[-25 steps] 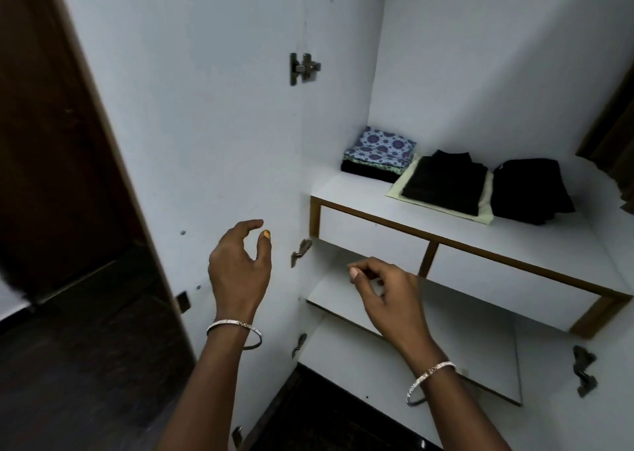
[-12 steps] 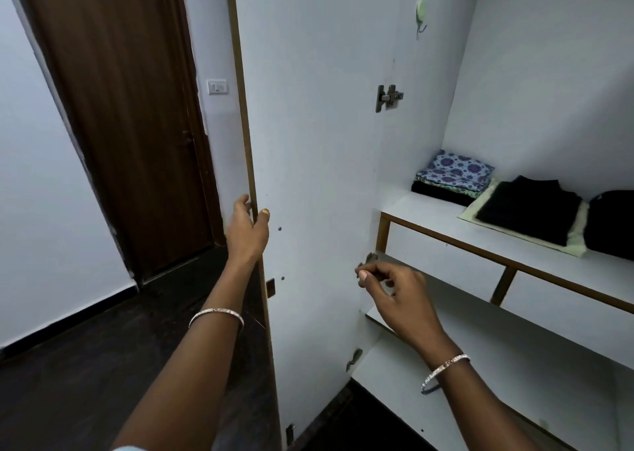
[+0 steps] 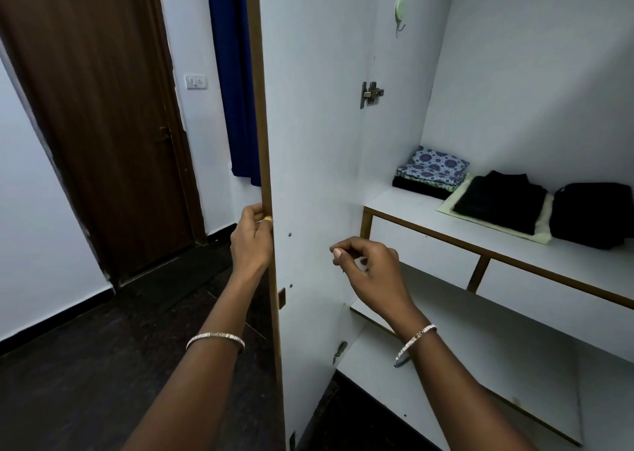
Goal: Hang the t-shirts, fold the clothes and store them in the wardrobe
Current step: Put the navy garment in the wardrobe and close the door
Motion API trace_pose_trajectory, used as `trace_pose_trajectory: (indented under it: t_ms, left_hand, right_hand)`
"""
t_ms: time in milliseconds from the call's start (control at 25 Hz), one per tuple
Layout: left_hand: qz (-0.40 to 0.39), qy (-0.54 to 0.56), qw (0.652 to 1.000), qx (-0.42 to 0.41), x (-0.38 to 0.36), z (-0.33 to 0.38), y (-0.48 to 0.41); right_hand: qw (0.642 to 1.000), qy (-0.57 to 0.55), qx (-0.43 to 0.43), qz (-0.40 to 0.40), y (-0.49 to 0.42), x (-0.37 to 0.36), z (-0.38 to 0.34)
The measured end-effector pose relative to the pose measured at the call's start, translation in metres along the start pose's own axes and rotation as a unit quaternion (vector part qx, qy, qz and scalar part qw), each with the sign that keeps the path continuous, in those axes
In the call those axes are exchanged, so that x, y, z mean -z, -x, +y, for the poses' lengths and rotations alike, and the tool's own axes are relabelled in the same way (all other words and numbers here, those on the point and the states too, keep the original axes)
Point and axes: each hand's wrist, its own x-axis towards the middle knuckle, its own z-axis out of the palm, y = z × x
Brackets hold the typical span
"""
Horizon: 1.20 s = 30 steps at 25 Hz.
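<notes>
1. Head view. The wardrobe door (image 3: pixel 319 142) stood open, its inner face smooth matt white board and its long edge a narrow brown wood-grain strip. The top shelf (image 3: pixel 404 207) and the drawer fronts below it were the same white board with brown trim.
2. The folded clothes were soft, flat rectangles. A blue-and-white floral pile (image 3: pixel 434 167) sat on a black layer, a black garment (image 3: pixel 497 200) lay on a pale yellow-green cloth (image 3: pixel 446 207), and a rounder black bundle (image 3: pixel 590 214) sat at three o'clock of that.
3. The left hand (image 3: pixel 252 241), at about eight o'clock of the frame's middle, gripped the door's brown edge. Its fingers were wrapped round the far side and its thumb lay on the strip.
4. The right hand (image 3: pixel 372 272) was raised before the door's white face, fingers curled in and forefinger tip meeting the thumb. Nothing showed between them, and I could not tell whether it touched the door.
5. The clothes lay on the top shelf at two o'clock of the right hand, well apart from both hands.
6. Counted: three clothes piles, two drawer fronts (image 3: pixel 422 248), two lower shelves (image 3: pixel 480 313), two steel hinges (image 3: pixel 370 93) in sight, one pale green hook (image 3: pixel 399 15) and two thin silver bangles (image 3: pixel 216 337), one on each wrist.
7. At ten o'clock stood a dark brown room door (image 3: pixel 103 107), with a white switch plate (image 3: pixel 196 81) and a hanging deep blue cloth (image 3: pixel 233 73) beside it.
</notes>
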Motion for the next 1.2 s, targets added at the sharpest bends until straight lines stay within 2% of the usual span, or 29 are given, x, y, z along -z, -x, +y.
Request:
trace_pose_trajectory:
  t_ms: [160, 280, 400, 520, 680, 800, 960, 1200]
  left_hand:
    - [-0.054, -0.023, 0.996, -0.069, -0.017, 0.007, 0.023]
    - [-0.140, 0.009, 0.980, -0.140, -0.036, 0.017, 0.033]
    - [-0.218, 0.000, 0.947, -0.238, -0.062, 0.028, 0.030]
    - [-0.248, -0.067, 0.897, -0.361, -0.105, 0.035, 0.016]
    - [-0.218, -0.237, 0.824, -0.467, -0.176, 0.048, -0.001]
    - [-0.186, -0.300, 0.781, -0.516, -0.238, 0.054, -0.014]
    - [-0.192, -0.306, 0.763, -0.536, -0.311, 0.055, -0.032]
    - [-0.187, -0.288, 0.770, -0.537, -0.374, 0.052, -0.050]
  right_hand:
    - [0.999, 0.011, -0.021, 0.021, -0.002, -0.001, 0.006]
    - [0.998, 0.029, -0.038, 0.036, 0.000, 0.002, 0.021]
    - [0.996, 0.032, -0.044, 0.064, -0.001, 0.013, 0.035]
    - [0.990, 0.042, -0.057, 0.124, -0.010, 0.040, 0.057]
    - [0.977, 0.085, -0.116, 0.158, -0.015, 0.086, 0.095]
    - [0.956, 0.137, -0.150, 0.212, -0.027, 0.111, 0.127]
    - [0.934, 0.175, -0.177, 0.256, -0.054, 0.134, 0.174]
    - [0.930, 0.158, -0.211, 0.256, -0.096, 0.167, 0.217]
